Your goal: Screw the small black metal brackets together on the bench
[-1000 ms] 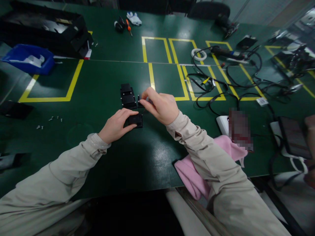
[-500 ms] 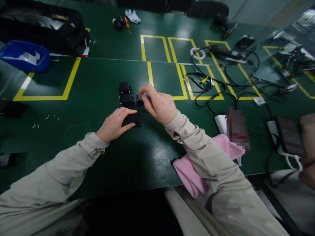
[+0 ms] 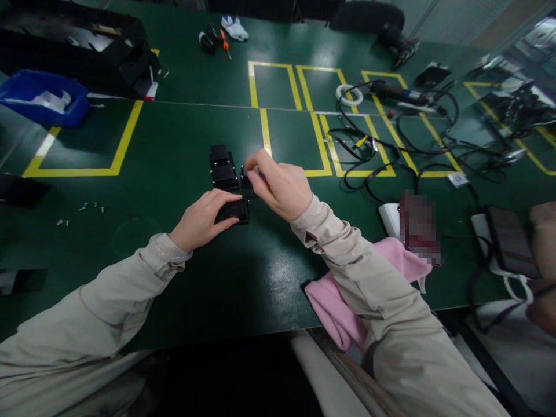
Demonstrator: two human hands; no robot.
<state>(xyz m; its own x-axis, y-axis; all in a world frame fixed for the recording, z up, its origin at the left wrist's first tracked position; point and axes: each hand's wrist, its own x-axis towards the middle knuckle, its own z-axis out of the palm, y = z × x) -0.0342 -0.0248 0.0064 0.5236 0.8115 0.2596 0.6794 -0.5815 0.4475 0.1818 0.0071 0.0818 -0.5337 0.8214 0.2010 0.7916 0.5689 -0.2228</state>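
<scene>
My left hand (image 3: 202, 219) grips a small black rectangular part (image 3: 237, 211) lying on the green table, thumb along its near side and fingers along its far side. Just beyond it, my right hand (image 3: 280, 182) is closed with thumb and index finger curled together; whatever sits between them is too small to make out. Partly hidden behind the right fingertips is another small black block (image 3: 245, 177). To its left lies a larger black stepped part (image 3: 223, 167) with shiny screw heads on it, untouched by either hand.
Several loose screws (image 3: 95, 205) lie to the left. A blue bin (image 3: 43, 110) and a black crate (image 3: 125, 58) stand far left. Right are tangled black cables (image 3: 369, 174), a pink cloth (image 3: 334, 313) and a phone (image 3: 512, 240). An orange screwdriver (image 3: 225, 43) and a white glove (image 3: 234, 28) lie at the back.
</scene>
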